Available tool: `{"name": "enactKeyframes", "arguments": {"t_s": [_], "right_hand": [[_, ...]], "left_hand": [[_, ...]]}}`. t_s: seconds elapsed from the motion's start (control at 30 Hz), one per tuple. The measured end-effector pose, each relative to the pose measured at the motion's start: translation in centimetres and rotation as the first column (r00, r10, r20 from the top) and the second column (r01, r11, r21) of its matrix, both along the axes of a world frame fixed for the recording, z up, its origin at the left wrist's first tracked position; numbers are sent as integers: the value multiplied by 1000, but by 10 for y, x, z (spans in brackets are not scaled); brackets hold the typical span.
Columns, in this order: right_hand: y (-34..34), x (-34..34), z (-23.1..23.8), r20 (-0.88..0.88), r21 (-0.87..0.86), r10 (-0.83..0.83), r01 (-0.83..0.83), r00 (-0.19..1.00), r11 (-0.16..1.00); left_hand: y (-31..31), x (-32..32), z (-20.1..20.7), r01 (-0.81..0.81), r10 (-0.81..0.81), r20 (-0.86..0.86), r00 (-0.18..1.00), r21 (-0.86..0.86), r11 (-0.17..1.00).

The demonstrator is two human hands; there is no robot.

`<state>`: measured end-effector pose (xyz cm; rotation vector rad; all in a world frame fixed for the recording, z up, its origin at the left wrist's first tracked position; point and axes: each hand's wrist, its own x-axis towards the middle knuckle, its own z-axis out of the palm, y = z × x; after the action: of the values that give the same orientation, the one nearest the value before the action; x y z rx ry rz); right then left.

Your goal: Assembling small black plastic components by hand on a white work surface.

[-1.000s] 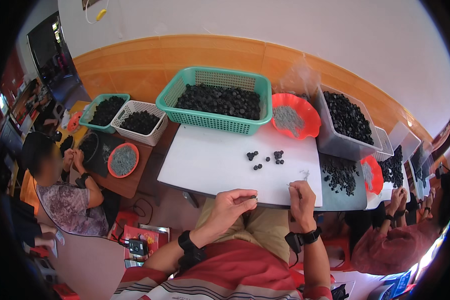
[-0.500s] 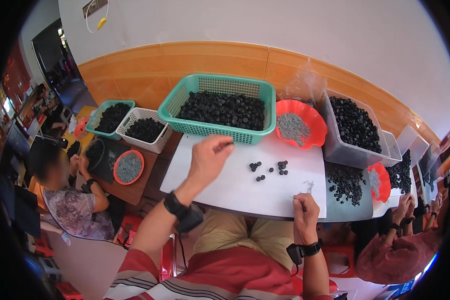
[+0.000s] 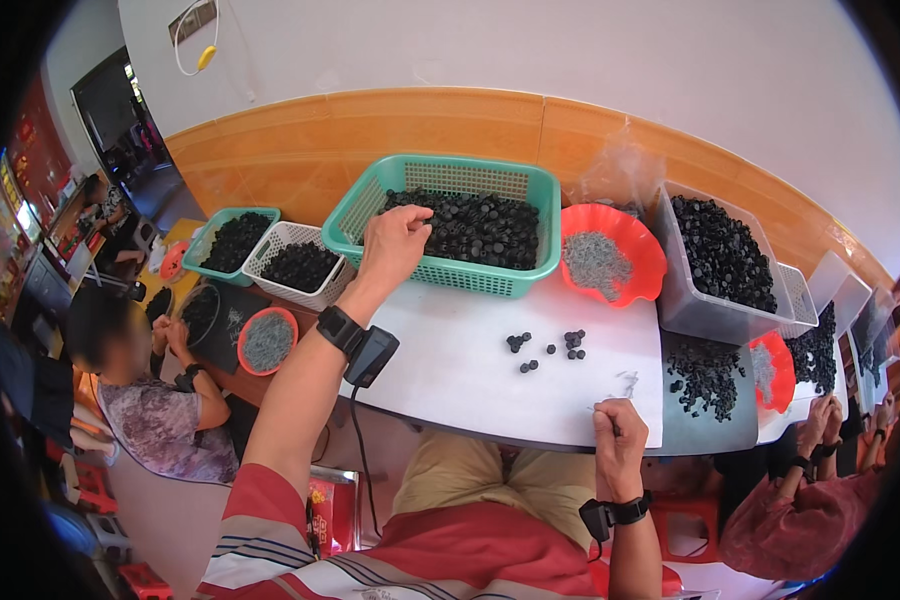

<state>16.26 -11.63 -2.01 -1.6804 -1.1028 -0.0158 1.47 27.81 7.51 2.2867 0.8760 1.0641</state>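
Observation:
My left hand (image 3: 395, 243) is over the near left rim of a green basket (image 3: 450, 275) heaped with small black round caps (image 3: 485, 225). Its fingers are bent together, and whether a cap is between them is hidden. My right hand (image 3: 620, 440) rests closed at the front edge of the white board (image 3: 460, 350); a thin grey piece (image 3: 594, 408) peeks from its fingertips. A few more thin grey pieces (image 3: 627, 383) lie just beyond it. Between my hands, several black parts (image 3: 530, 366) sit in small groups on the board.
A red scalloped bowl (image 3: 638, 250) of grey pieces and a clear bin (image 3: 720, 325) of black parts stand at the back right. Loose black parts cover a dark mat (image 3: 705, 385). Co-workers sit at left (image 3: 160, 410) and right (image 3: 800, 510). A white basket (image 3: 310, 295) stands left.
My left hand has moved away from above the board, up and left to the green basket. A dark piece seen at its fingertips before no longer shows. My right hand stays closed near the same spot.

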Motion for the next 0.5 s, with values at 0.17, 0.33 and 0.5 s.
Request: {"name": "enactKeyframes", "arguments": {"t_s": [0.17, 0.33, 0.5], "right_hand": [[-3, 0, 1, 1, -15, 4, -4, 1000, 1000], [-1, 0, 2, -3, -15, 5, -5, 1000, 1000], [-2, 0, 2, -21, -24, -2, 1, 1000, 1000]], "left_hand": [[-14, -2, -12, 98, -97, -25, 995, 81, 992], [-19, 3, -19, 108, -105, -26, 994, 259, 960], [-26, 8, -16, 69, -3, -281, 960, 223, 972]]}}
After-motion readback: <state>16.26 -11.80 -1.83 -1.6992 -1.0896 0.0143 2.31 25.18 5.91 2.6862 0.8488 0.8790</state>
